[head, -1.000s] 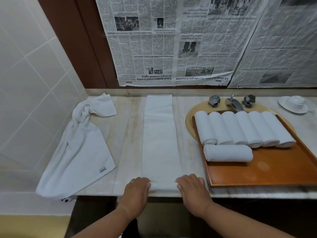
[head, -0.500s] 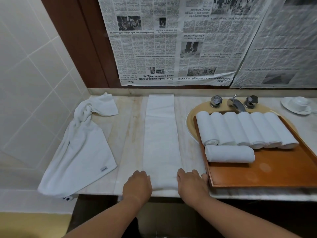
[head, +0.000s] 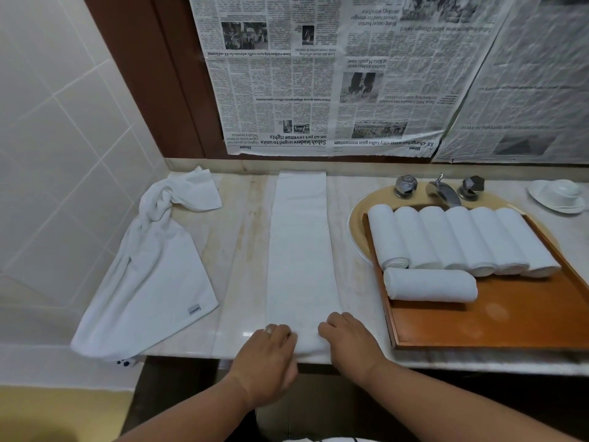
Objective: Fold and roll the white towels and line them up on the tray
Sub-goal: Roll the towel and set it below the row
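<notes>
The upside-down newspaper (head: 318, 74) reads "Sabah leaders urged to unite" and "sister-city talks gain momentum".

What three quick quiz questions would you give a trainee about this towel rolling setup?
1. Multiple choice: where does the loose unfolded towel lie relative to the folded towel strip? A) to its left B) to its right C) on top of it
2. How many rolled towels are on the wooden tray?
3. True or false: the folded towel strip is completely rolled up.

Key: 1. A. 2. Seven: six in a row, one lying across in front. 3. False.
</notes>
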